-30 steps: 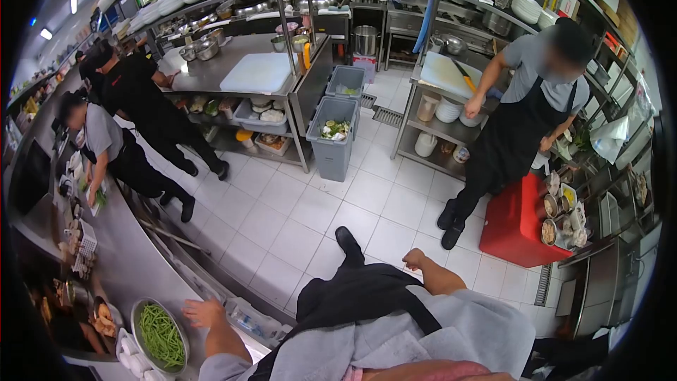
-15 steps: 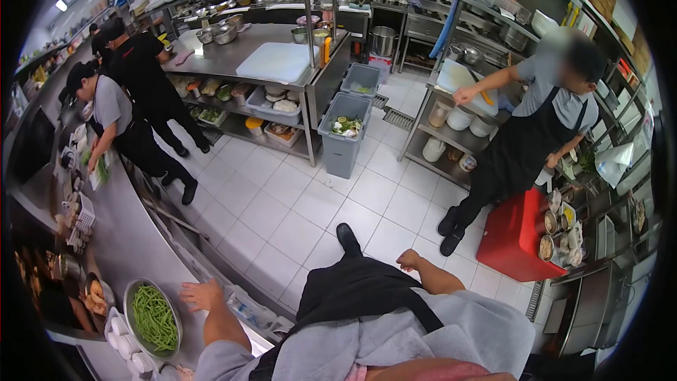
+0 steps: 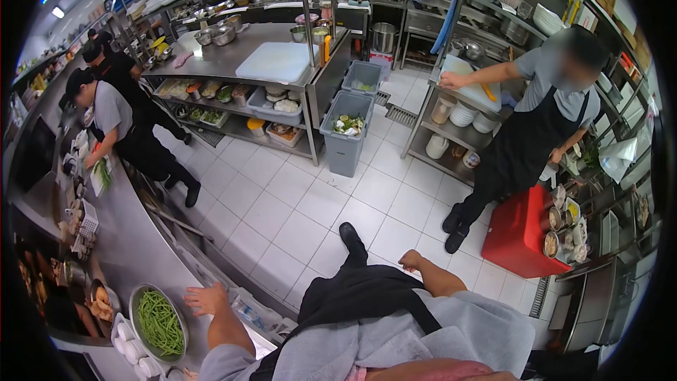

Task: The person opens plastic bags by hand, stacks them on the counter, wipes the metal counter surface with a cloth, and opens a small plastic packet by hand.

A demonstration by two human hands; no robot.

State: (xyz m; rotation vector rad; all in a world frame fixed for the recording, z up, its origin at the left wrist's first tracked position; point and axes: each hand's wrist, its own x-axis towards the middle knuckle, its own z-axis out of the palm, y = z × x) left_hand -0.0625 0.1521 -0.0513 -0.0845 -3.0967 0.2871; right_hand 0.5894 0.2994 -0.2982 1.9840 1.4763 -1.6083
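My left hand (image 3: pixel 206 299) is spread over the edge of the steel counter (image 3: pixel 159 257), fingers apart and nothing in them. Just beside it sits a round metal bowl (image 3: pixel 185 331) filled with green beans (image 3: pixel 159 322). I cannot tell whether the palm rests on the metal. White cups (image 3: pixel 134 351) stand beside and below the bowl. On the other side of my black apron (image 3: pixel 360 300), my right hand (image 3: pixel 409 260) hangs over the tiled floor with its fingers curled in. Nothing shows in it.
At the right a co-worker (image 3: pixel 543 113) stands by a red box (image 3: pixel 522 229), one arm reaching to a cutting board (image 3: pixel 462 77). Other co-workers (image 3: pixel 116 113) work along the left counter. A grey bin (image 3: pixel 345 144) with food scraps stands near the centre steel table (image 3: pixel 211 63).
My view has shifted slightly. The fingers of my left hand look a little more lifted and spread. The right-hand co-worker's arm stretches farther over the cutting board.
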